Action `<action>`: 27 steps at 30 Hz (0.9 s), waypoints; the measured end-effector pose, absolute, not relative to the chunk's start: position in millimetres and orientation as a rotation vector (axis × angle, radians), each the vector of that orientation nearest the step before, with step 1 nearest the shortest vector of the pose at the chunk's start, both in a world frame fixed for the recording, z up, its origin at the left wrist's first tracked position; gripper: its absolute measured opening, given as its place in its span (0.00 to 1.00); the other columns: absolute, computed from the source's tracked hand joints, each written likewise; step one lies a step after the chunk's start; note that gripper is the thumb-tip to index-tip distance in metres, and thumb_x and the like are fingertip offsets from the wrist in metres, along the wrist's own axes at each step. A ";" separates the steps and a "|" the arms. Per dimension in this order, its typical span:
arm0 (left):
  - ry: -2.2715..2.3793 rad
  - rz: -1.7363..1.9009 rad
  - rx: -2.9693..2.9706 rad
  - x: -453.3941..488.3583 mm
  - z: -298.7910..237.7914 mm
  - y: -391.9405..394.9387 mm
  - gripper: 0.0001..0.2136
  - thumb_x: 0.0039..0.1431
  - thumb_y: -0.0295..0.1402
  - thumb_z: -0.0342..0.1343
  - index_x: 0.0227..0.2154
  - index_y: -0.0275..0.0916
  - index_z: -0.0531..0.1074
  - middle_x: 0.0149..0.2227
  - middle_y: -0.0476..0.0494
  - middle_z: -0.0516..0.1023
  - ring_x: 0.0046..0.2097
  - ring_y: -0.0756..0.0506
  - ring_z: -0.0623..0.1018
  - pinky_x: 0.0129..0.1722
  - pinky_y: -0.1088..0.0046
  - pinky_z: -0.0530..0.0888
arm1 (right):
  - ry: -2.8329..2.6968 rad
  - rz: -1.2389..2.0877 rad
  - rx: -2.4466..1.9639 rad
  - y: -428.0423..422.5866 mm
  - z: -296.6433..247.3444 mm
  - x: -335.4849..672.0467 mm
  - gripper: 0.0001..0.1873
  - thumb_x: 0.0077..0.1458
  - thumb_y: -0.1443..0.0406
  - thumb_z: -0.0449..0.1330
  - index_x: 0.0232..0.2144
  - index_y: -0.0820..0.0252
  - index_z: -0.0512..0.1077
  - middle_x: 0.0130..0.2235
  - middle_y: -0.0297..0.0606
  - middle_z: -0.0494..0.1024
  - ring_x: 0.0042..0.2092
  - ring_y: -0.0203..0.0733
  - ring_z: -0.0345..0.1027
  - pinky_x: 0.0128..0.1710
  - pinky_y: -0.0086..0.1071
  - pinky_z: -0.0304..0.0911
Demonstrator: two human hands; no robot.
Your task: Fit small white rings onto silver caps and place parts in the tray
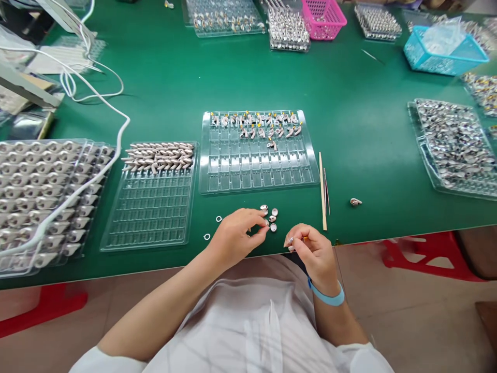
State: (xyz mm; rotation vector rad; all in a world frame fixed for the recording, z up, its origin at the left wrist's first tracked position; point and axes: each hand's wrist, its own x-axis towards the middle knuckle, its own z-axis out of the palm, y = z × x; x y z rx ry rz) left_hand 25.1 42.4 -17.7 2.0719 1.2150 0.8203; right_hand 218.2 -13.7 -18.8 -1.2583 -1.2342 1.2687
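Note:
My left hand [236,235] rests at the near edge of the green table [171,88], thumb and forefinger pinched on one of several small silver caps [273,219] lying there. My right hand [312,251], with a blue wristband, is curled shut around a small part with a yellow tip. Just beyond the hands lies a clear tray [256,171] whose top rows hold small grey earpiece parts with yellow tips [256,124]. Two small rings [213,228] lie left of my left hand.
A second clear tray [153,207] with grey parts sits to the left, beside stacked filled trays [42,197] crossed by a white cable [116,145]. A wooden stick and tweezers [323,191] lie right of the centre tray. Pink [324,18] and blue baskets [442,52] stand far back.

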 end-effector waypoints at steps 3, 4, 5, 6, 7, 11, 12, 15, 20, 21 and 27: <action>1.146 0.763 1.921 22.7 -6.8 34.4 0.02 0.54 0.27 0.57 0.30 0.38 0.74 0.33 0.47 0.80 0.31 0.51 0.76 0.31 0.77 0.73 | -1.397 1.124 -1.213 -14.1 -12.8 216.4 0.06 0.55 0.72 0.53 0.28 0.57 0.65 0.37 0.38 0.72 0.38 0.39 0.68 0.36 0.34 0.64; 1.130 0.732 1.885 22.6 -2.9 32.4 0.02 0.53 0.27 0.57 0.30 0.38 0.74 0.32 0.48 0.80 0.30 0.51 0.77 0.31 0.77 0.74 | -1.471 1.086 -1.180 -14.0 -10.7 215.0 0.06 0.54 0.72 0.53 0.28 0.57 0.65 0.40 0.39 0.73 0.39 0.40 0.68 0.37 0.35 0.65; 1.126 0.696 1.852 22.9 0.8 31.0 0.02 0.53 0.27 0.57 0.30 0.38 0.74 0.31 0.49 0.80 0.30 0.52 0.77 0.32 0.78 0.74 | -1.548 1.054 -1.146 -13.5 -8.8 213.4 0.07 0.53 0.73 0.53 0.29 0.57 0.65 0.41 0.40 0.73 0.40 0.40 0.69 0.38 0.36 0.66; 1.130 0.666 1.825 23.4 3.9 30.0 0.03 0.53 0.26 0.57 0.30 0.38 0.74 0.30 0.50 0.79 0.30 0.52 0.77 0.32 0.79 0.74 | -1.627 1.021 -1.115 -12.7 -7.0 211.6 0.07 0.52 0.74 0.53 0.30 0.56 0.65 0.42 0.40 0.73 0.41 0.41 0.69 0.38 0.37 0.66; 1.137 0.640 1.802 23.9 6.4 29.5 0.03 0.52 0.26 0.57 0.30 0.38 0.74 0.29 0.51 0.79 0.30 0.52 0.77 0.32 0.79 0.74 | -1.700 0.985 -1.093 -11.7 -5.5 209.7 0.08 0.51 0.74 0.54 0.31 0.56 0.65 0.43 0.40 0.73 0.42 0.41 0.69 0.39 0.37 0.67; 1.162 0.596 1.753 24.5 9.6 29.4 0.05 0.51 0.24 0.55 0.30 0.38 0.73 0.29 0.51 0.79 0.30 0.52 0.77 0.32 0.79 0.74 | -1.860 0.849 -1.068 -7.4 -2.1 203.9 0.11 0.50 0.76 0.53 0.33 0.55 0.64 0.42 0.41 0.73 0.44 0.42 0.68 0.40 0.38 0.68; 1.165 0.595 1.747 24.1 9.0 29.3 0.05 0.51 0.24 0.55 0.30 0.38 0.73 0.29 0.51 0.79 0.30 0.51 0.77 0.32 0.79 0.74 | -1.873 0.827 -1.068 -6.9 -2.2 202.9 0.11 0.50 0.76 0.53 0.33 0.55 0.64 0.42 0.41 0.73 0.44 0.42 0.68 0.40 0.38 0.68; 1.184 0.602 1.736 22.3 6.1 28.0 0.04 0.52 0.25 0.55 0.31 0.38 0.72 0.30 0.50 0.78 0.31 0.51 0.77 0.32 0.78 0.74 | -1.882 0.788 -1.085 -8.0 -5.4 200.1 0.11 0.50 0.76 0.54 0.33 0.55 0.63 0.42 0.42 0.73 0.45 0.43 0.68 0.41 0.40 0.68; 1.161 0.651 1.784 20.8 0.9 25.4 0.07 0.54 0.27 0.55 0.37 0.39 0.68 0.34 0.49 0.77 0.34 0.50 0.78 0.35 0.75 0.74 | -1.830 0.791 -1.143 -12.7 -12.5 194.2 0.10 0.51 0.75 0.54 0.33 0.55 0.64 0.44 0.44 0.73 0.47 0.45 0.68 0.45 0.44 0.67; 1.163 0.654 1.808 20.7 0.0 25.1 0.08 0.54 0.27 0.55 0.38 0.39 0.68 0.34 0.49 0.77 0.34 0.50 0.78 0.36 0.74 0.74 | -1.810 0.804 -1.150 -13.2 -12.7 193.2 0.10 0.51 0.75 0.54 0.33 0.55 0.64 0.43 0.44 0.74 0.47 0.45 0.68 0.45 0.44 0.67; 1.150 0.664 1.923 17.5 -3.4 24.1 0.04 0.57 0.29 0.54 0.35 0.39 0.71 0.33 0.48 0.78 0.34 0.49 0.77 0.35 0.73 0.72 | -1.697 0.905 -1.184 -14.2 -7.2 192.0 0.08 0.51 0.74 0.54 0.31 0.56 0.64 0.43 0.42 0.75 0.45 0.44 0.69 0.44 0.42 0.67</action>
